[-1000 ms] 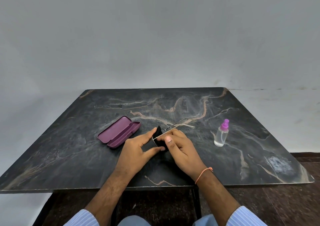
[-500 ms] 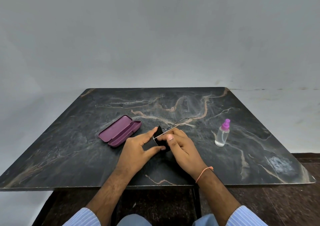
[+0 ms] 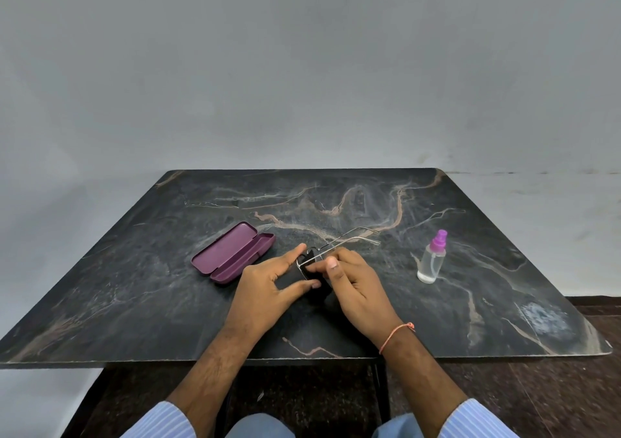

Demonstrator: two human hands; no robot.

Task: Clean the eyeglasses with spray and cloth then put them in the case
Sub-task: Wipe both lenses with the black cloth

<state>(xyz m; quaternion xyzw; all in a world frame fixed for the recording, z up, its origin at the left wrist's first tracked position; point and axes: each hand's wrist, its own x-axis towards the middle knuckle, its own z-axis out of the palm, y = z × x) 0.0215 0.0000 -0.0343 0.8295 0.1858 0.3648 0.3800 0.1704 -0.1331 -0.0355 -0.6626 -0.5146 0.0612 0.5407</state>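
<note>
I see thin wire-frame glasses above table centre, left hand pinching frame, right hand pinching black soft cloth on lens. Purple hard case open left; clear bottle, purple cap, right. Dark veined marble table, grey wall.

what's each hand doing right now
Left hand: holds the glasses by the frame.
Right hand: pinches the cloth on a lens.

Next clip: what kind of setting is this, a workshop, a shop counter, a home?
Probably a plain indoor room set up for recording, not a shop or workshop. A dark marble-patterned table stands against a bare grey wall, with dark floor tiles beneath. On it lie only an open purple case and a spray bottle.
</note>
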